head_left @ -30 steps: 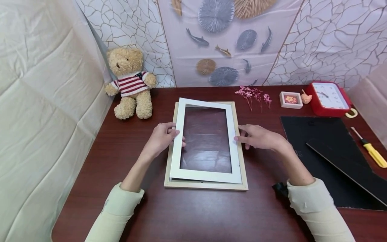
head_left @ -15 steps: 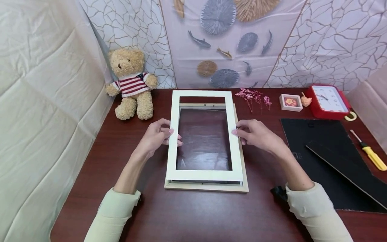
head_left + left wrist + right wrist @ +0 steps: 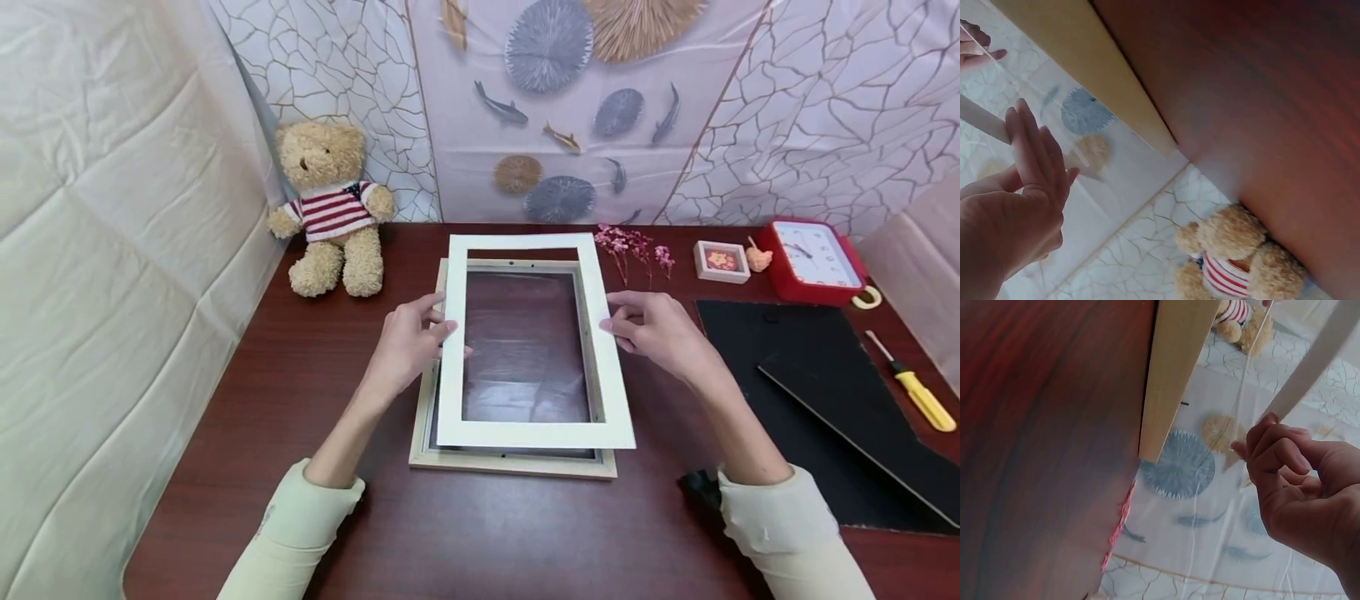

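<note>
A white rectangular picture mat (image 3: 534, 434) with a cut-out window is held up above a pale wooden photo frame (image 3: 513, 464). My left hand (image 3: 407, 340) pinches the mat's left strip, thumb on top and fingers beneath. On the opposite strip my right hand (image 3: 651, 332) pinches the edge between thumb and fingers. Through the window show the frame's inner rim and a clear, shiny sheet (image 3: 525, 350) inside it. The left wrist view has the left hand (image 3: 1025, 187) at the mat's strip, apart from the frame's side. In the right wrist view the right hand (image 3: 1300, 478) grips the strip's edge.
A teddy bear (image 3: 333, 208) sits at the back left. Pink dried flowers (image 3: 633, 248), a small boxed ornament (image 3: 722, 261) and a red clock (image 3: 813, 261) line the back right. Black backing board (image 3: 757, 367) and a yellow-handled screwdriver (image 3: 924, 398) lie at the right.
Both hands have lifted the mat up off the wooden frame, straightened it, and then shifted it to the right. The frame has stayed on the table.
</note>
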Available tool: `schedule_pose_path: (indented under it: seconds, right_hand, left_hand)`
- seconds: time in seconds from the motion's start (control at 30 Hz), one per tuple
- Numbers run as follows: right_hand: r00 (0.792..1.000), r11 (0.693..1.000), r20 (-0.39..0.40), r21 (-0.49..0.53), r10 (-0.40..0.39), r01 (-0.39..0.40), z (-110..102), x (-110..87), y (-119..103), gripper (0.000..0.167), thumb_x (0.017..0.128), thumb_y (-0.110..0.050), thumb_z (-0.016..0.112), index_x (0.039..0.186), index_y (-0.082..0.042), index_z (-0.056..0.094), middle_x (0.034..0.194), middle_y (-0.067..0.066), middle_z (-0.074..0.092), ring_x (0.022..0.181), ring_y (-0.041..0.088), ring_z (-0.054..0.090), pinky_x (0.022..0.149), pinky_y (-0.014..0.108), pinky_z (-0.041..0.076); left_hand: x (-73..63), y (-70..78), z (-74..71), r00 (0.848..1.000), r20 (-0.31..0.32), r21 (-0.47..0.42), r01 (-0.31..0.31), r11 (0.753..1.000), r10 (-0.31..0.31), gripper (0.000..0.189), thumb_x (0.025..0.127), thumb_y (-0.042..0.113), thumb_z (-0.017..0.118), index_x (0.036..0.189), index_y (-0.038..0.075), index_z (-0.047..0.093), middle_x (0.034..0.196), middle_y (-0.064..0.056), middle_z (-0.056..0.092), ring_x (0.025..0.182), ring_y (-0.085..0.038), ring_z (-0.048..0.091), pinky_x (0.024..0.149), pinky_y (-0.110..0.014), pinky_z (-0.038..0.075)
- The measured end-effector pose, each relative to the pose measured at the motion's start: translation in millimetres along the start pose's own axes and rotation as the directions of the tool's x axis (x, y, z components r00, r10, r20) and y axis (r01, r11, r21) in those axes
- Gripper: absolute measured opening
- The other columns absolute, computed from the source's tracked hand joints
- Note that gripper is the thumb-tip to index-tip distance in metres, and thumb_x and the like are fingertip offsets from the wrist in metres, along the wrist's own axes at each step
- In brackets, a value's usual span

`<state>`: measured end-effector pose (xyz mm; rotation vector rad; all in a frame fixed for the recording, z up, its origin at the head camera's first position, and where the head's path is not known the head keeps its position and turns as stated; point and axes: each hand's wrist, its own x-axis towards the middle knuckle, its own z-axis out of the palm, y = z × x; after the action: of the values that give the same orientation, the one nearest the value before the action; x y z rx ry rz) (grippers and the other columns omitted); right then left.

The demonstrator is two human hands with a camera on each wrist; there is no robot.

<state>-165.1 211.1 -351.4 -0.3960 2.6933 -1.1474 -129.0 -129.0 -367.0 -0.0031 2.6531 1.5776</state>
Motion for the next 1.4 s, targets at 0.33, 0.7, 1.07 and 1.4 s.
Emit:
schedule_pose_path:
  seconds: [0.33,0.7,1.07,1.4]
  right_hand:
    - [0.999,0.992,-0.026,-0.121,0.041,-0.044,-31,-37.4,34,0.054,0.106,-0.007,0.071,0.153,0.014,0.053,0.072,0.004,0.061,0.061,0.013,0.054,0.055,0.03,0.04]
    - [0.998,0.97,-0.016,-0.233,0.066,-0.068,-81,-75.3,85,0.054,0.108,-0.011,0.069,0.15,0.019,0.052,0.067,0.004,0.06,0.054,0.015,0.051,0.062,0.028,0.039]
    - [0.987,0.959,0.052,-0.249,0.152,-0.134,-109,-99.4,139,0.053,0.109,-0.004,0.063,0.151,0.023,0.044,0.069,0.003,0.059,0.057,0.016,0.053,0.057,0.028,0.046]
    - [0.975,0.954,0.114,-0.257,0.189,-0.155,-113,-98.0,152,0.05,0.109,-0.001,0.062,0.15,0.022,0.044,0.072,0.003,0.063,0.057,0.015,0.055,0.056,0.028,0.049]
  left_hand:
    - [3.8,25.7,35.2,0.975,0.215,-0.043,-0.043,0.998,0.051,0.062,0.101,-0.005,0.074,0.159,-0.007,0.05,0.128,-0.026,0.07,0.102,-0.032,0.081,0.082,-0.034,0.067]
    - [21.7,58.9,100.4,0.911,0.39,0.137,-0.2,0.97,0.133,0.061,0.095,0.001,0.084,0.149,-0.012,0.06,0.115,-0.017,0.073,0.099,-0.02,0.077,0.09,-0.027,0.062]
    - [71.3,28.0,207.8,0.823,0.545,0.366,-0.403,0.839,0.159,0.033,0.09,0.028,0.091,0.101,0.01,0.065,0.099,0.0,0.066,0.098,-0.012,0.062,0.086,-0.023,0.054]
    - [53.8,48.4,208.2,0.795,0.605,0.364,-0.319,0.875,0.038,0.034,0.103,0.031,0.078,0.078,0.009,0.069,0.065,0.006,0.068,0.059,-0.006,0.061,0.067,-0.02,0.052]
